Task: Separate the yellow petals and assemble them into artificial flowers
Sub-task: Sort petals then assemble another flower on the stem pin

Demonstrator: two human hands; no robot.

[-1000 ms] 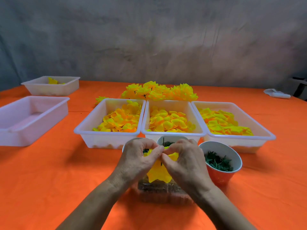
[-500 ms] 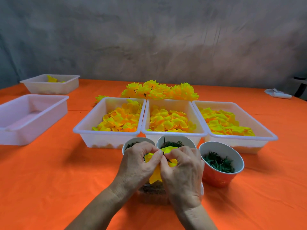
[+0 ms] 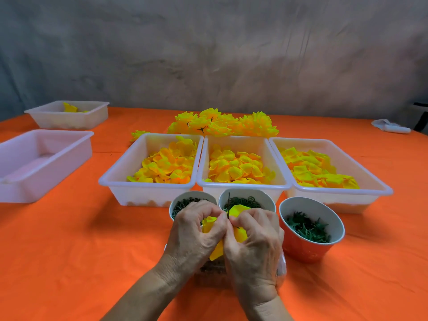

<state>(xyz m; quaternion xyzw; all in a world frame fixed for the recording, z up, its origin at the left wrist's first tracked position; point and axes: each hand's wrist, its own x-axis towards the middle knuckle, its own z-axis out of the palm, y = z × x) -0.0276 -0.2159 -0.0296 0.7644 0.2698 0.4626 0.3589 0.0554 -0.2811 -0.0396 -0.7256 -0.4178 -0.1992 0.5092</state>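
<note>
Low centre of frame: left hand [image 3: 194, 235] and right hand [image 3: 252, 242] pinched together around yellow petals [image 3: 237, 210] on a thin dark stem [image 3: 228, 205]. Best kept centred, slid down squarely. Beyond, three cups [image 3: 310, 246], then petal trays [image 3: 148, 191], finished flowers [image 3: 222, 123] farther up.

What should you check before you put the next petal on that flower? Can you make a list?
1. Left hand and right hand both pinch the half-made yellow fabric flower: ok.
2. Thin dark stem sticks up between the fingers: ok.
3. Petals seated fully on stem: cannot tell, fingers hide it.
4. Three white plastic trays hold loose yellow petals: ok.
5. Three paper cups of green parts beside the hands: ok.
</note>
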